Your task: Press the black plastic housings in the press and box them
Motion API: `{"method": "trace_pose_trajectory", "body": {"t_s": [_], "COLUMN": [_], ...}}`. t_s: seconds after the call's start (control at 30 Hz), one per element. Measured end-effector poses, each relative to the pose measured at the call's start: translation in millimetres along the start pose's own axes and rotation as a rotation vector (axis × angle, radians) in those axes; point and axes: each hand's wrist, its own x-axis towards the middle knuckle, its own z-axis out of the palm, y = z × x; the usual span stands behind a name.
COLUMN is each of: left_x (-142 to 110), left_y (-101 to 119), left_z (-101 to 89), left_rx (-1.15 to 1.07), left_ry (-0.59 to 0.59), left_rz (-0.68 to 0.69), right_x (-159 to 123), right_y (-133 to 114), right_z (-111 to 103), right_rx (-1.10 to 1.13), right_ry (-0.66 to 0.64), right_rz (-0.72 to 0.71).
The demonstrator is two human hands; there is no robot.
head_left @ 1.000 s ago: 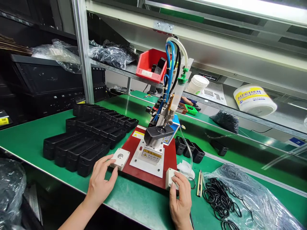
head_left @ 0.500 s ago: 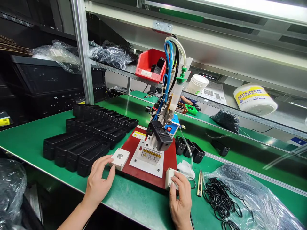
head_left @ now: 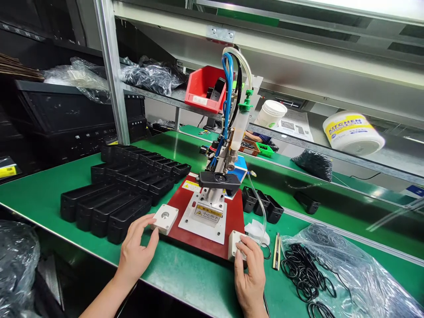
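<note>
My left hand point(head_left: 139, 247) is open, thumb and fingers apart, with its fingertips at the near left edge of a white push-button box point(head_left: 165, 218). My right hand point(head_left: 249, 276) is closed over the corner of a second white button box point(head_left: 234, 244), fingers on top and thumb in front, hiding its button. Between the boxes, on a red base point(head_left: 185, 236), stands a bench machine with a syringe point(head_left: 241, 128) pointing down. Under its tip, a black plastic housing point(head_left: 217, 180) lies crosswise on the metal fixture point(head_left: 212, 199).
Rows of black housings point(head_left: 109, 207) fill the left of the green bench point(head_left: 185, 274). To the right are several more housings point(head_left: 272, 210), a box cutter point(head_left: 276, 251) and black rubber rings point(head_left: 304, 269) on a plastic bag point(head_left: 364, 278). A red bin point(head_left: 202, 99) sits on the shelf.
The black housing turned on the fixture, first swinging its end towards me, then back crosswise. Both hands have stayed almost in place; the left drew slightly back from its box. The view shifted a little.
</note>
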Motion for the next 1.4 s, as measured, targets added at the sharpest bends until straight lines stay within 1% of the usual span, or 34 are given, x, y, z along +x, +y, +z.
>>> {"method": "trace_pose_trajectory", "body": {"t_s": [0.6, 0.8, 1.1, 1.2, 1.3, 1.4], "left_x": [-0.2, -1.0, 0.9, 0.4, 0.2, 0.7], "left_y": [0.3, 0.0, 1.2, 3.1, 6.0, 8.2], "left_z": [1.9, 2.0, 2.6, 2.1, 2.0, 2.6], "left_rx": [-0.003, 0.010, 0.029, 0.055, 0.093, 0.128], "left_ry": [-0.012, -0.009, -0.020, -0.015, -0.004, -0.025], "left_rz": [-0.009, -0.030, -0.017, 0.019, 0.093, 0.170], "right_x": [-0.3, 0.8, -0.5, 0.0, 1.1, 1.6], "right_y": [-1.4, -1.4, -0.9, -1.2, -1.9, -2.2], "right_z": [-1.7, -1.9, -1.3, -1.6, -2.2, -2.7], "right_rx": [0.014, 0.015, 0.032, 0.035, 0.035, 0.036], "right_ry": [-0.015, -0.008, -0.009, -0.011, -0.011, -0.009], "right_rz": [0.023, -0.002, -0.008, -0.012, -0.013, -0.012]}}
